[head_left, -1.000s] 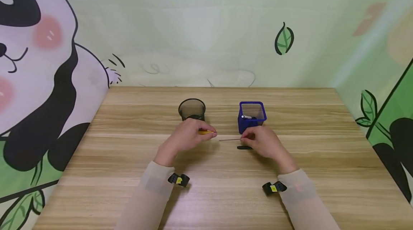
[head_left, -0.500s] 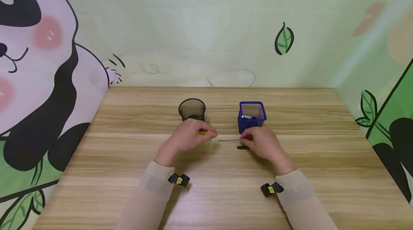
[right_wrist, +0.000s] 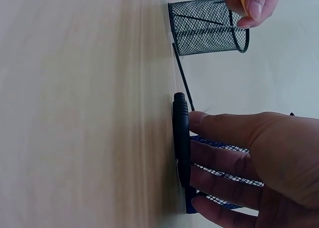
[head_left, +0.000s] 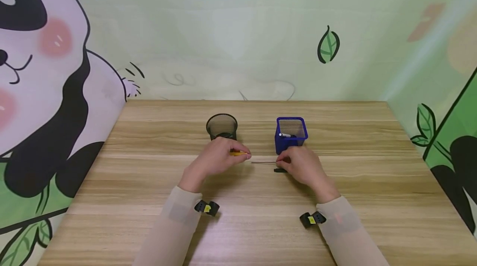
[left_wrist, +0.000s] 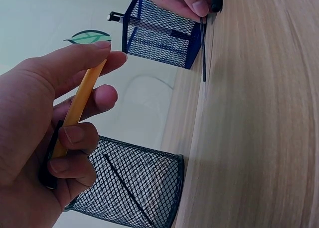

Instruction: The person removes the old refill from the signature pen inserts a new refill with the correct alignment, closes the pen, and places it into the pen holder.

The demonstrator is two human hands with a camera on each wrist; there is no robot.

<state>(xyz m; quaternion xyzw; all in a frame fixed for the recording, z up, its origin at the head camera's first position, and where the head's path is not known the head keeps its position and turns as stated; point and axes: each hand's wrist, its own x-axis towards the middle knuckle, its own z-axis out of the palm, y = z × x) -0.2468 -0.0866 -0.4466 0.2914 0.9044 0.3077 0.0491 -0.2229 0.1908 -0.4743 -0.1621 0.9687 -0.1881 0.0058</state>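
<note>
My left hand (head_left: 213, 158) holds a yellow-orange pen (left_wrist: 82, 101) with a black clip end, its tip between thumb and index finger. My right hand (head_left: 304, 165) pinches one end of a thin dark rod, like a pen refill (head_left: 263, 162), whose free end points left towards the left hand. The two held things are apart. A black pen (right_wrist: 181, 138) with a ridged end lies on the table beside the right fingers; in the head view the hand partly covers it.
A round black mesh cup (head_left: 222, 125) stands behind the left hand, with a dark stick seen through its mesh. Behind the right hand stands a square blue mesh holder (head_left: 291, 131) with a white-ended pen in it. Both are on the wooden table (head_left: 149, 216) near a patterned wall.
My right hand has shifted slightly left, bringing the refill a little closer to the left hand. The left hand and the pen it holds stay put.
</note>
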